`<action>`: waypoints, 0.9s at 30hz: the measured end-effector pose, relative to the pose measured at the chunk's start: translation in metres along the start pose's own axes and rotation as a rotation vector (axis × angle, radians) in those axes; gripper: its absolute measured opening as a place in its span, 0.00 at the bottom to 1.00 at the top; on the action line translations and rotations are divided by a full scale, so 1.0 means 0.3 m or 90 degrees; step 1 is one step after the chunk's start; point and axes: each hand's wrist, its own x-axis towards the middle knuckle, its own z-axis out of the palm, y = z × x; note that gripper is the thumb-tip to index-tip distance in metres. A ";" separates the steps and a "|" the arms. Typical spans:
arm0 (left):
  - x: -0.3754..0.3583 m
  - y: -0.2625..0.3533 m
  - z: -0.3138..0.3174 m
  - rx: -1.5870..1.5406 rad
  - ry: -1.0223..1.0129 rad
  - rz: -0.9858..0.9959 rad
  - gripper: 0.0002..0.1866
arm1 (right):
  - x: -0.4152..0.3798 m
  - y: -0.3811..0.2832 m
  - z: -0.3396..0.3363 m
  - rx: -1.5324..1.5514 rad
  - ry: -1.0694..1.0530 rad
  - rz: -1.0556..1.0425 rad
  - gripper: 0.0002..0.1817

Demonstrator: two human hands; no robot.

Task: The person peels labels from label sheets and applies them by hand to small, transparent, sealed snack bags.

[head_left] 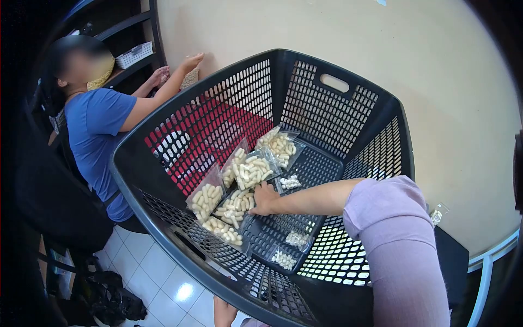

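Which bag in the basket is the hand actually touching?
The right hand rests on the full bag at mid-floor of the basket; the other bags lie apart from it.

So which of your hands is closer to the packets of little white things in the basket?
The right. My right hand is inside the black basket, touching a packet in the pile. My left hand isn't in view, so I can't say where it is.

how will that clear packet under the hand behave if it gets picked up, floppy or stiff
The packet under the right hand is thin clear film, so it probably sags and crinkles. Its loose pale pieces would likely shift to the low end. It looks light for its size, and the glossy film may be slippery. It seems unlikely to roll, lying flat in the basket.
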 end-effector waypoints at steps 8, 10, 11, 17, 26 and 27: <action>0.037 -0.116 0.016 0.071 0.044 0.164 0.16 | 0.051 0.021 -0.067 0.188 -0.499 -0.019 0.21; 0.033 -0.071 0.010 0.110 0.040 0.174 0.15 | 0.111 0.017 -0.116 0.221 -0.614 0.000 0.11; 0.033 -0.091 0.006 0.111 0.040 0.172 0.15 | 0.103 -0.001 -0.170 0.161 -0.588 -0.047 0.13; 0.049 -0.130 0.012 0.044 -0.063 0.047 0.18 | -0.064 -0.073 -0.598 0.020 -0.374 -0.253 0.13; 0.023 0.218 0.142 0.112 -0.360 -0.114 0.18 | -0.605 0.197 -0.969 0.413 0.337 -0.389 0.21; 0.020 0.331 0.187 0.122 -0.399 -0.131 0.18 | -0.662 0.280 -0.977 0.491 0.375 -0.431 0.20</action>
